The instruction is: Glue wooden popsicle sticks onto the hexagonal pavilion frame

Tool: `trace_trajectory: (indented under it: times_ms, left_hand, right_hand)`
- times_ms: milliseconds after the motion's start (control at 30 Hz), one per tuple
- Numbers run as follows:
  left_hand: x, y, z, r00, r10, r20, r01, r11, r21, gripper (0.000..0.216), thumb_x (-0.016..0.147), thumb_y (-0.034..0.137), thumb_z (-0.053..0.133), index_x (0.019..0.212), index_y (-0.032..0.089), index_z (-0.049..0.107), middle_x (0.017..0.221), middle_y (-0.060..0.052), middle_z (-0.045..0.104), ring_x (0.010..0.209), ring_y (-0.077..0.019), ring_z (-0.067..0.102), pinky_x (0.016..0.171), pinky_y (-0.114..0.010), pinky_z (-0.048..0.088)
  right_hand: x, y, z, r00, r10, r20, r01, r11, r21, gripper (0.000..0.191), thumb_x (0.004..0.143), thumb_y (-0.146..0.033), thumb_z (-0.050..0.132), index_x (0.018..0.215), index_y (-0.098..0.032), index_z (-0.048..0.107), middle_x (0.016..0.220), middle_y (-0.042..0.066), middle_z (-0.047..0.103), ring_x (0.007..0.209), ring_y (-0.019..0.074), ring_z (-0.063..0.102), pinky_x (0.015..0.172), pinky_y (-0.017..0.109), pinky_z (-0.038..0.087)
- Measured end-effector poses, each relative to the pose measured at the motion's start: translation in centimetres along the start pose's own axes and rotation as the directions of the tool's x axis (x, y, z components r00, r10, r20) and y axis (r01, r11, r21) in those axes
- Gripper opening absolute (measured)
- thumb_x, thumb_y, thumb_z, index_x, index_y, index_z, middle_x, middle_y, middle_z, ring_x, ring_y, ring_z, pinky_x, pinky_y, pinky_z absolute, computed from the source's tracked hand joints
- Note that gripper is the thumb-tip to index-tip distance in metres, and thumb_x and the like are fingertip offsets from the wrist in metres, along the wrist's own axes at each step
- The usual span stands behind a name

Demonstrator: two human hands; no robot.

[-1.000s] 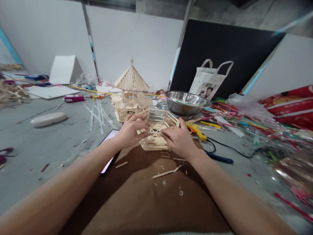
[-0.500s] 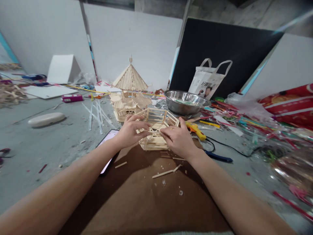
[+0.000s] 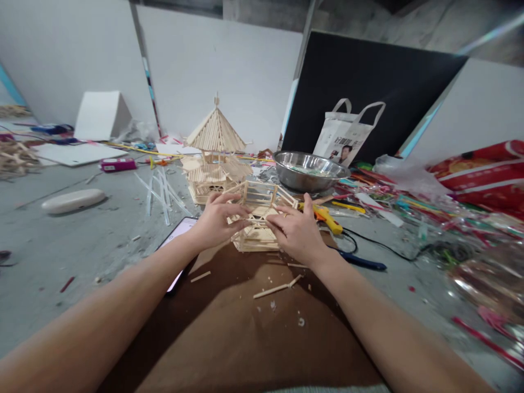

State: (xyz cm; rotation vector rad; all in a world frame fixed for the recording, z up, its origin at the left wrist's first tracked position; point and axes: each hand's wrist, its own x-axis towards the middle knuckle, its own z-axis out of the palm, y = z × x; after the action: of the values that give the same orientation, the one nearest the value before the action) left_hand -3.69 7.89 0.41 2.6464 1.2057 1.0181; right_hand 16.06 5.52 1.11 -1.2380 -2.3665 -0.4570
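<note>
A small open frame of thin wooden sticks (image 3: 262,207) stands at the far edge of a brown board (image 3: 245,327). My left hand (image 3: 215,221) grips its left side with curled fingers. My right hand (image 3: 297,232) pinches its near rail from the right, a ring on one finger. Just behind the frame rises a finished stick pagoda (image 3: 215,153) with a pointed roof. Loose sticks (image 3: 276,288) and crumbs lie on the board close to my right wrist.
A phone (image 3: 177,240) lies left of the board. A yellow glue gun (image 3: 325,215) with black cable sits right of my hands, a steel bowl (image 3: 309,172) and a white tote bag (image 3: 346,136) behind. Coloured wrappers clutter the right; clear sticks (image 3: 161,191) and a white case (image 3: 71,200) lie left.
Both hands stay on the stick frame; my right thumb has lifted slightly. The view has drifted a little to the right.
</note>
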Motion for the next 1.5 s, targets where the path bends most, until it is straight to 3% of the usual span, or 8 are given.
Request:
trace_trajectory:
  times_ms: [600, 733, 833, 1033, 1300, 1500]
  left_hand:
    - [-0.1, -0.1, 0.4, 1.0, -0.019, -0.012, 0.019, 0.999, 0.025, 0.012, 0.077, 0.033, 0.051, 0.078, 0.026, 0.062, 0.089, 0.004, 0.066, 0.109, -0.0175, 0.044, 0.097, -0.041, 0.013]
    - [-0.1, 0.0, 0.3, 1.0, -0.024, -0.003, 0.024, 0.999, 0.036, 0.013, 0.077, 0.032, 0.05, 0.079, 0.026, 0.062, 0.09, 0.003, 0.065, 0.11, -0.0182, 0.043, 0.097, -0.042, 0.015]
    - [-0.1, 0.1, 0.3, 0.999, -0.037, -0.005, 0.037, 0.999, 0.04, 0.014, 0.077, 0.033, 0.05, 0.08, 0.026, 0.062, 0.09, 0.003, 0.065, 0.11, -0.0187, 0.043, 0.097, -0.042, 0.014]
    - [-0.1, 0.2, 0.3, 0.999, -0.04, -0.006, 0.04, 0.998, 0.05, 0.015, 0.076, 0.032, 0.05, 0.078, 0.026, 0.063, 0.091, 0.002, 0.065, 0.11, -0.0192, 0.044, 0.097, -0.042, 0.016]
    - [-0.1, -0.1, 0.4, 0.998, -0.063, -0.008, 0.063, 0.998, 0.024, 0.014, 0.075, 0.035, 0.052, 0.08, 0.027, 0.062, 0.092, 0.003, 0.066, 0.109, -0.0191, 0.045, 0.096, -0.042, 0.017]
    - [-0.2, -0.4, 0.5, 0.998, -0.058, -0.009, 0.058, 0.998, 0.008, 0.014, 0.076, 0.035, 0.051, 0.08, 0.027, 0.062, 0.094, 0.003, 0.065, 0.11, -0.019, 0.044, 0.096, -0.042, 0.017]
  right_hand:
    - [0.0, -0.2, 0.4, 1.0, 0.026, -0.017, -0.025, 0.998, 0.059, 0.023, 0.084, -0.029, 0.039, 0.081, -0.022, 0.061, 0.08, 0.001, 0.066, 0.084, 0.0156, 0.058, 0.098, 0.052, 0.003]
    - [0.1, 0.8, -0.4, 0.997, 0.03, 0.067, -0.039, 0.989, 0.146, 0.023, 0.083, -0.033, 0.041, 0.092, -0.022, 0.058, 0.095, 0.003, 0.064, 0.095, 0.0185, 0.054, 0.098, 0.054, 0.003]
    - [0.2, 2.7, -1.8, 0.986, 0.049, 0.16, -0.086, 0.97, 0.229, 0.033, 0.077, -0.038, 0.05, 0.105, -0.021, 0.052, 0.108, 0.005, 0.059, 0.102, 0.0212, 0.051, 0.097, 0.054, 0.012]
    - [0.4, 4.7, -3.5, 0.944, 0.061, 0.324, -0.145, 0.959, 0.243, 0.017, 0.075, -0.031, 0.051, 0.087, -0.022, 0.059, 0.091, 0.002, 0.065, 0.089, 0.0186, 0.056, 0.095, 0.049, 0.018]
    - [0.4, 4.2, -3.2, 0.928, 0.032, 0.371, -0.125, 0.966, 0.228, 0.019, 0.078, -0.028, 0.049, 0.093, -0.021, 0.057, 0.099, 0.005, 0.062, 0.097, 0.0196, 0.053, 0.095, 0.049, 0.017]
    - [0.6, 3.9, -3.0, 0.931, 0.039, 0.364, -0.126, 0.967, 0.22, 0.014, 0.078, -0.026, 0.048, 0.085, -0.02, 0.059, 0.09, 0.003, 0.064, 0.089, 0.0179, 0.055, 0.093, 0.047, 0.023]
